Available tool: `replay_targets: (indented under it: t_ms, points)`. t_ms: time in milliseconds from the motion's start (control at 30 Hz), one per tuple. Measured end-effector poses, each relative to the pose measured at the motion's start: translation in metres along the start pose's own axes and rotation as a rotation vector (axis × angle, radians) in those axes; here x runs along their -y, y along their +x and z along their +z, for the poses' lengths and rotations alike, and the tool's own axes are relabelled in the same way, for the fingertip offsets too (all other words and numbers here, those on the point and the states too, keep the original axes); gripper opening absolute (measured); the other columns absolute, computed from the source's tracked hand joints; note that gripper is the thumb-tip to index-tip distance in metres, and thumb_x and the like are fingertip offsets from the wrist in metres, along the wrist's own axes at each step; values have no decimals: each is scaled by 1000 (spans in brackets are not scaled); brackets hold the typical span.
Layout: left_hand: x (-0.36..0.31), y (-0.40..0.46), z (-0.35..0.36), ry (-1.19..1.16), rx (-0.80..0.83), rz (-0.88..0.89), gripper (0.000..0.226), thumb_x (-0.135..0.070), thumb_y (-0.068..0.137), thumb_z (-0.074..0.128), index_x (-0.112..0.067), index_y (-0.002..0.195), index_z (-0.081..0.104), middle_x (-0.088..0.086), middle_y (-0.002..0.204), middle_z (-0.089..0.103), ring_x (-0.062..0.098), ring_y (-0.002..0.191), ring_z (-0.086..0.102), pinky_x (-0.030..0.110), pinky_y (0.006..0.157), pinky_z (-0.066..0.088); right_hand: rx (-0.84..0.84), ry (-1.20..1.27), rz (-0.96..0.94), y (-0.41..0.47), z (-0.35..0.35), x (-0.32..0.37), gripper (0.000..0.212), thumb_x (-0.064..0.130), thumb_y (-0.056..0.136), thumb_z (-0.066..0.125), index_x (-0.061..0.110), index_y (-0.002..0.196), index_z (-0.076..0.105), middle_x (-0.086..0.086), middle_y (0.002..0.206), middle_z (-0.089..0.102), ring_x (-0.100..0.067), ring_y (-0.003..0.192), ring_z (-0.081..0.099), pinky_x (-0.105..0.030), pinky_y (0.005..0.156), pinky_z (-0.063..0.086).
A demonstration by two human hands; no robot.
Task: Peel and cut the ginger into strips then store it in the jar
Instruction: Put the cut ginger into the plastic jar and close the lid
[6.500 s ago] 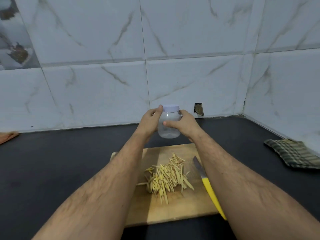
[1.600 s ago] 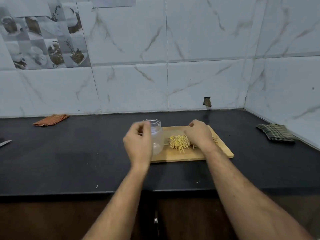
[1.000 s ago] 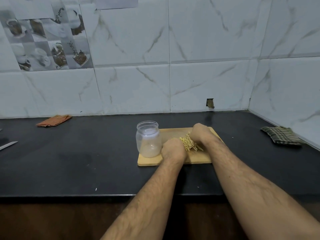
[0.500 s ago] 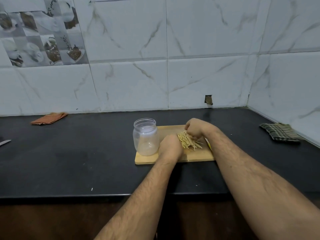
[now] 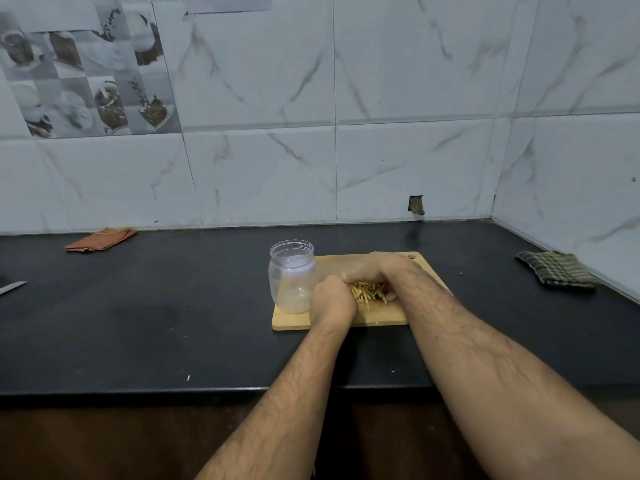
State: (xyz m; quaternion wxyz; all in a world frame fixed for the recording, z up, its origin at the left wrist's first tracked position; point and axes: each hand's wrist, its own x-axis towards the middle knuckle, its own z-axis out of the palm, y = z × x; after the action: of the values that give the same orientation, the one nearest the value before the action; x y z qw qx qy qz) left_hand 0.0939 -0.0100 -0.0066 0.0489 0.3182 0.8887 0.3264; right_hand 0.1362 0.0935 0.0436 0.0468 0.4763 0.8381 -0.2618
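- Two of the three parts of the job look done to me: the ginger strips [image 5: 366, 293] lie peeled and cut in one heap on the cutting board [image 5: 381, 318]; only the storing is left
- My left hand [image 5: 331, 299] and my right hand [image 5: 382, 271] are cupped round the heap from either side, fingers curled in on the strips, so each grip is closed on ginger; I judge I am gathering a bunch to lift
- The jar [image 5: 292, 276] stands upright on the left end of the board, lid off, mouth open, touching or just beside my left hand; I see no strips inside it, though the clouded wall makes that hard to tell
- I cannot see the lid anywhere
- Edges: the jar sits near the board's left edge, and the board lies well back from the front edge of the table [image 5: 173, 323]
- Room: bare dark table lies left, right and in front of the board; an orange cloth [image 5: 100, 239] by the wall, a checked cloth [image 5: 556, 269] in the right corner and a blade tip [image 5: 12, 287] at far left all lie well apart from my path
- The lift from heap to jar mouth is short, with nothing between
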Motion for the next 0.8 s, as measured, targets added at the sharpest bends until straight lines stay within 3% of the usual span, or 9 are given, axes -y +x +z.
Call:
replay_targets:
  t_ms: [67,200,267,367,433,500,600,733,800]
  points:
    - [4,-2,-2,-34,-12,3,29,-12,97,48,-15,115,70,11,111,70,30,104,63,35,78,48,-7,-14,25,4,3,1,103,80,48,74,16,128,60,-10,125,63,-34,108,64,-50,94,53]
    - [12,-11,-5,-43,-49,54,29,-8,94,48,-15,110,71,8,103,71,28,99,64,31,71,43,1,-36,-10,-7,5,5,87,70,77,69,9,136,54,-10,138,56,-31,119,59,-44,102,49]
    - [17,-17,-7,-65,-87,80,24,-14,95,51,-17,105,72,3,97,72,25,95,64,30,69,44,-16,-119,-34,-12,8,7,80,69,75,71,10,128,60,-9,130,62,-29,110,61,-41,92,51]
    - [25,-31,-15,-147,-188,131,20,-28,96,55,-20,100,73,-9,89,71,11,86,64,24,66,49,-76,-201,-21,-22,12,8,61,62,78,73,13,112,65,-2,98,63,-20,78,58,-31,59,43]
    - [32,-42,-24,-204,-259,142,17,-32,96,58,-23,90,72,-15,82,66,3,78,59,15,60,41,-122,-182,-36,-21,13,8,46,52,84,72,12,107,67,-2,94,65,-18,76,60,-31,62,50]
    - [39,-50,-32,-252,-342,98,17,-41,93,63,-26,86,69,-16,77,62,6,77,59,21,62,41,-145,-151,-43,-19,15,8,40,47,85,72,12,105,67,-3,96,66,-18,78,62,-32,71,55]
    - [51,-51,-37,-370,-449,17,27,-49,85,70,-26,96,61,-13,95,58,14,92,60,32,75,46,-160,-134,-47,-19,18,9,42,50,84,74,12,101,65,-2,90,63,-17,72,58,-31,62,47]
    - [59,-38,-40,-366,-586,-10,81,-52,74,80,-17,138,45,2,135,46,23,128,42,44,103,41,-230,-160,-78,-13,20,10,20,29,85,74,12,92,68,-1,82,66,-14,69,63,-26,52,48]
    - [59,-28,-42,-342,-559,-36,100,-55,71,81,-15,150,33,6,148,38,27,138,33,49,108,35,-271,-156,-85,-11,20,10,12,20,82,74,12,85,67,-2,79,66,-15,67,63,-25,49,47]
